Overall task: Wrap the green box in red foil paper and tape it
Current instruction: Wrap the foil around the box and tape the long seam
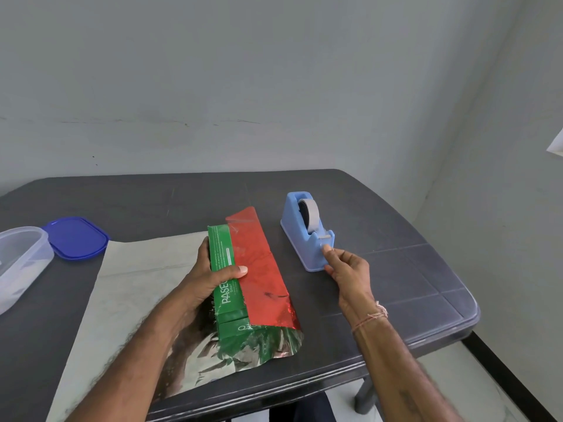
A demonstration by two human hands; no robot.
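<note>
Two hands work at one dark grey table (396, 269), pale grey walls behind.
One clear container (21, 263), one blue lid (76, 237); left hand (210, 278) clamps the one green box (227, 269) mid-table, thumb pinning the red foil paper (262, 269); right hand (347, 269), fingers loosely curled, touches one tape dispenser (307, 236).

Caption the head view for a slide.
Left hand grips the green box, thumb pinning red foil; right hand at the blue tape dispenser.

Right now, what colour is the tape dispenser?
The tape dispenser is light blue, clearest in the head view.
</note>
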